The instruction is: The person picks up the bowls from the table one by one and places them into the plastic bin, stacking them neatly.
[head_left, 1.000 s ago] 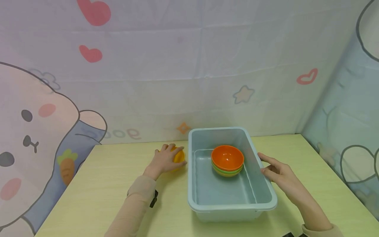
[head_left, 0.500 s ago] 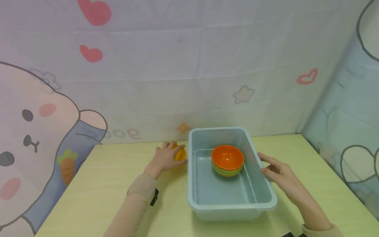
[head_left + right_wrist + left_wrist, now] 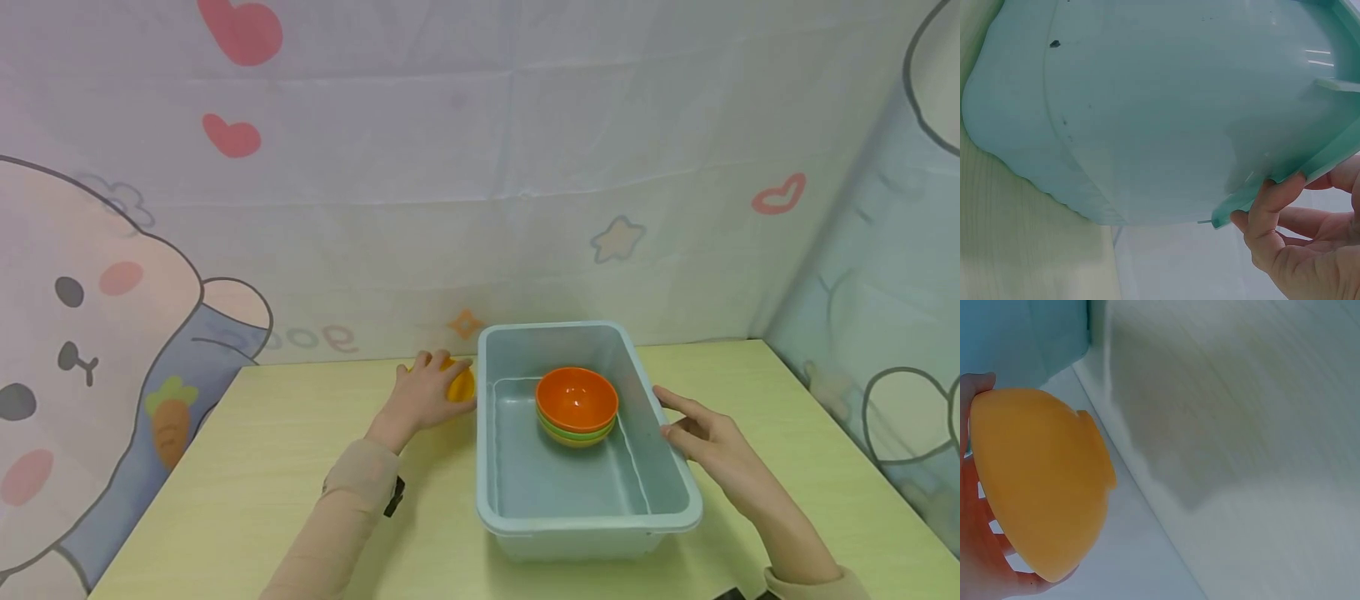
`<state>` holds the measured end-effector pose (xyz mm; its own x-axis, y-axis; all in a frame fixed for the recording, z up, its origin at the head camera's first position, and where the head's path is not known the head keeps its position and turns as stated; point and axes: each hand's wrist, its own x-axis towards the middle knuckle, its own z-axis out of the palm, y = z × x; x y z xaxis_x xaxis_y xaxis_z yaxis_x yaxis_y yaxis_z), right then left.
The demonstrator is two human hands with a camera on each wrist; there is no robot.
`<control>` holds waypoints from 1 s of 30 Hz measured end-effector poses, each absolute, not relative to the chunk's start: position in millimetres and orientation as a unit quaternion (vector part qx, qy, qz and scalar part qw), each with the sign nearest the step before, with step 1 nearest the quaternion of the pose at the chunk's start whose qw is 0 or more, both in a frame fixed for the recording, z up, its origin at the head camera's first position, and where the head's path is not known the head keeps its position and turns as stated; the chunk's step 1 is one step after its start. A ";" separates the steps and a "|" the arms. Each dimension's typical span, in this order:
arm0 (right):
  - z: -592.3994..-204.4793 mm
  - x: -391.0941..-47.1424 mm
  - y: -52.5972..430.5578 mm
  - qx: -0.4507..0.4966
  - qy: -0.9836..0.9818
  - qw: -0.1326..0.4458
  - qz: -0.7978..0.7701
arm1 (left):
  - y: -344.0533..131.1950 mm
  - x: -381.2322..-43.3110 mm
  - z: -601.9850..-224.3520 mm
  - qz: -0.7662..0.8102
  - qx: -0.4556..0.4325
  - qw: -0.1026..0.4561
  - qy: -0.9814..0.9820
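Observation:
My left hand (image 3: 426,398) grips a yellow-orange bowl (image 3: 462,386) by its rim, just left of a light blue plastic bin (image 3: 491,527). In the left wrist view the bowl (image 3: 1044,481) hangs clear of the table, its outer side and foot facing the camera, its shadow on the tabletop. Inside the bin sits a stack of bowls: an orange bowl (image 3: 576,398) on top, a green bowl (image 3: 573,435) below it and a yellowish one at the bottom. My right hand (image 3: 712,446) holds the bin's right rim, fingers curled under the lip (image 3: 1310,169).
The bin stands on a pale wooden table (image 3: 247,492). Behind the table hangs a printed cloth (image 3: 390,217) with hearts and a cartoon bear; another cloth panel (image 3: 885,333) closes off the right side.
My left hand has risen slightly and moved a little right with the yellow-orange bowl, which has tilted. The right hand, the bin and the stacked bowls have stayed in place.

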<state>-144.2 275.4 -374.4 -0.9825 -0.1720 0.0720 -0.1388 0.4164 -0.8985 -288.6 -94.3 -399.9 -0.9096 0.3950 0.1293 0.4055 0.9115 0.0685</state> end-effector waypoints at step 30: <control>-375.8 -147.0 274.0 -0.096 0.839 0.015 -0.535 | -89.1 -281.8 -370.5 -0.022 -0.208 0.083 -0.974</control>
